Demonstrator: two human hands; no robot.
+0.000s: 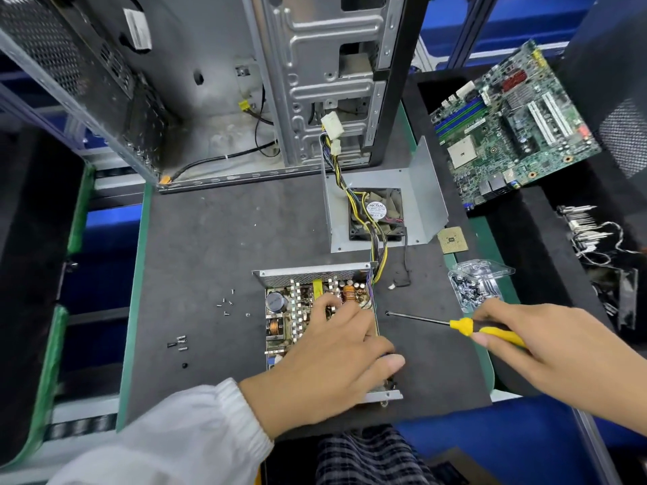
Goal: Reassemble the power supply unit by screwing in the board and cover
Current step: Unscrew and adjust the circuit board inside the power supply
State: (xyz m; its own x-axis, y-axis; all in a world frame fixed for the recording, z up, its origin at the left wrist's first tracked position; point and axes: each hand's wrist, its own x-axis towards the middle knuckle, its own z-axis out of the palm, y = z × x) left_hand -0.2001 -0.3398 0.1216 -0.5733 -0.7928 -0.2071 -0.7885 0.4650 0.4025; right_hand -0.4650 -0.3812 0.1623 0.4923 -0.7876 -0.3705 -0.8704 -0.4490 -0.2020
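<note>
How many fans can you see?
1. The fan sits in the metal cover, behind the open power supply that the left hand rests on. Others may be hidden.

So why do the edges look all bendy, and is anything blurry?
Head view: the wide lens bows the computer case and table edge outward; the right hand on the screwdriver is a little soft, the left hand sharper; lighting is even, shadows faint.

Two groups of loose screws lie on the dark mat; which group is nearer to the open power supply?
The upper group of small silver screws, lying closer to the open metal power supply than the lower group.
</note>
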